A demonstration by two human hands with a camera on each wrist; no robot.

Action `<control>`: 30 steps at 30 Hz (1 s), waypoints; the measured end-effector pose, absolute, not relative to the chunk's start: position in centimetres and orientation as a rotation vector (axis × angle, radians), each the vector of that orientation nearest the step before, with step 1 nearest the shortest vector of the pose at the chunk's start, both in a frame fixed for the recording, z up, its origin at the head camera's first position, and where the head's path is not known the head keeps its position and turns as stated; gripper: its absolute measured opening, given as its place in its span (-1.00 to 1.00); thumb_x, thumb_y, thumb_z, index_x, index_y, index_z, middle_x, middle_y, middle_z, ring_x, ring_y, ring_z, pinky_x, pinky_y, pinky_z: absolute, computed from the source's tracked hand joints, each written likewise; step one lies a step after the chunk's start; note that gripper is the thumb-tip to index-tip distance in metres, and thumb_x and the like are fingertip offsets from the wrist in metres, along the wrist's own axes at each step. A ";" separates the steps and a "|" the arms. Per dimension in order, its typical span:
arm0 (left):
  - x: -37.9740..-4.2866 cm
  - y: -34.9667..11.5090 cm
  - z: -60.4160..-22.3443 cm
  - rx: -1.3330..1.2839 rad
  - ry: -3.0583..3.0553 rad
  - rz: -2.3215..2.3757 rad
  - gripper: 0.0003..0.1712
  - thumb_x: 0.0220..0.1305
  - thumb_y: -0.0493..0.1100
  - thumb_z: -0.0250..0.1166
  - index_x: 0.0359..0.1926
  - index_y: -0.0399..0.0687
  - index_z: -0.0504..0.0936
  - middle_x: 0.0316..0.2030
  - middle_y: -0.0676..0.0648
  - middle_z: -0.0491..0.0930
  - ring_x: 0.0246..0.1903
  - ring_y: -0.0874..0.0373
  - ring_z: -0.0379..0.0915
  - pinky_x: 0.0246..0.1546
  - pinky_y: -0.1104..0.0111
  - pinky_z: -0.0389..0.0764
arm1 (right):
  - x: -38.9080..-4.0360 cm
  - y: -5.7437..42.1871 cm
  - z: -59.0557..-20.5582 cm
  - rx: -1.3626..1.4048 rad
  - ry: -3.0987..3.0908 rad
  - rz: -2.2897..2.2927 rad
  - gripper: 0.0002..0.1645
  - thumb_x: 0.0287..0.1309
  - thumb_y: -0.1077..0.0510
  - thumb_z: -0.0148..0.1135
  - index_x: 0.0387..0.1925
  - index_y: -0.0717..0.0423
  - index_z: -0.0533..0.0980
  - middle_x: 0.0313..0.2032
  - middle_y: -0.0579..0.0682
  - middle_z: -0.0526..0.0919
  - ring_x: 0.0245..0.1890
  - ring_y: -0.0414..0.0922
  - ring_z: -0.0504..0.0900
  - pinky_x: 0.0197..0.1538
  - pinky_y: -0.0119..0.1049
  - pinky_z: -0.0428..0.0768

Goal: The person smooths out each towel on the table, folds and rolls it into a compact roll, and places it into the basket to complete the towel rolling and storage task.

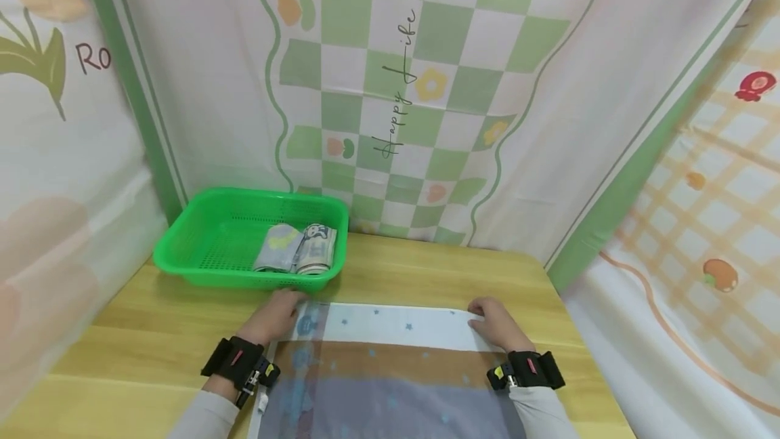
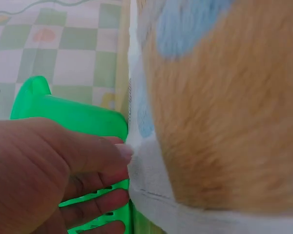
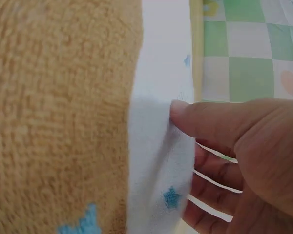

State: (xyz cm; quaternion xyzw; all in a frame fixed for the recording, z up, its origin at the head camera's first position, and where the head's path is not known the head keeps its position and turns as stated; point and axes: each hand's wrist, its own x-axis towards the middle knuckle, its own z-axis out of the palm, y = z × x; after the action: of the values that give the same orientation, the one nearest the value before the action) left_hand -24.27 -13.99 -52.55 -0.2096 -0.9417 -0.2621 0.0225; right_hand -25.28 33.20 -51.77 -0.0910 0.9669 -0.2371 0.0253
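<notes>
A towel (image 1: pixel 390 395) with white, brown and grey-purple bands and small blue stars lies spread before me. At its far left corner my left hand (image 1: pixel 274 317) pinches the edge, with the thumb (image 2: pixel 105 153) right at the white border in the left wrist view. My right hand (image 1: pixel 496 324) pinches the far edge near the right corner. In the right wrist view its thumb (image 3: pixel 200 117) lies on top of the white border (image 3: pixel 158 146), the other fingers partly hidden behind the cloth. The towel's near end runs out of the head view.
A green plastic basket (image 1: pixel 201 273) stands at the back left of the wooden table (image 1: pixel 426 269), just beyond my left hand. Inside it are two folded cloths, one grey (image 1: pixel 279 249) and one patterned (image 1: pixel 317 249). Printed curtains (image 1: pixel 396 87) hang behind the table and on both sides.
</notes>
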 end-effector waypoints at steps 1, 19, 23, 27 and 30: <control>-24.2 -14.0 -52.6 -0.643 -2.916 -0.811 -0.63 0.20 -0.50 0.22 0.04 -0.34 0.67 -0.04 -0.29 0.67 -0.01 -0.24 0.57 0.08 -0.10 0.59 | -25.2 33.2 -51.8 -0.270 2.985 -0.747 -0.79 0.18 0.36 0.35 -0.12 0.32 0.61 -0.19 0.14 0.69 -0.15 0.06 0.65 -0.05 0.03 0.64; -24.0 -14.3 -52.6 -0.636 -2.841 -1.091 -0.74 0.15 -0.57 0.26 -0.33 -0.14 0.59 -0.30 -0.03 0.61 -0.14 -0.05 0.61 -0.11 0.10 0.69 | -24.4 33.8 -52.3 -0.391 3.023 -0.751 -0.85 0.03 0.29 0.32 -0.57 0.08 0.54 -0.45 -0.05 0.49 -0.28 0.00 0.36 -0.05 -0.04 0.26; -23.8 -14.4 -52.4 -0.598 -2.849 -1.100 -0.79 0.23 -0.52 0.28 -0.21 -0.18 0.68 -0.22 -0.08 0.67 -0.13 -0.04 0.61 -0.07 0.08 0.69 | -24.2 34.0 -52.1 -0.332 2.980 -0.725 -0.85 0.03 0.28 0.33 -0.56 0.07 0.52 -0.43 -0.06 0.46 -0.23 0.03 0.37 -0.14 -0.18 0.30; -23.6 -14.6 -52.0 -0.581 -2.865 -1.081 -0.79 0.24 -0.49 0.29 -0.16 -0.23 0.73 -0.17 -0.14 0.72 -0.11 -0.08 0.63 -0.03 0.04 0.68 | -23.8 34.0 -51.7 -0.290 2.940 -0.762 -0.79 0.07 0.32 0.36 -0.53 0.14 0.46 -0.50 -0.07 0.44 -0.40 -0.09 0.39 -0.29 -0.30 0.33; -23.5 -14.7 -51.7 -0.603 -2.867 -1.058 -0.79 0.25 -0.49 0.28 -0.15 -0.26 0.75 -0.17 -0.16 0.74 -0.12 -0.10 0.65 -0.04 0.04 0.69 | -23.5 34.2 -51.6 -0.255 2.917 -0.784 -0.75 0.11 0.32 0.36 -0.51 0.14 0.42 -0.52 -0.08 0.40 -0.47 -0.15 0.37 -0.37 -0.35 0.31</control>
State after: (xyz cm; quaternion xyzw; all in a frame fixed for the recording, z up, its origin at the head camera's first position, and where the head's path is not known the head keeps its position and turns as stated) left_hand -23.49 -14.69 -51.70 -0.1936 -0.9203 -0.3397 0.0134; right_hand -23.51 34.17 -51.58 -0.0840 0.9608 -0.2583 0.0550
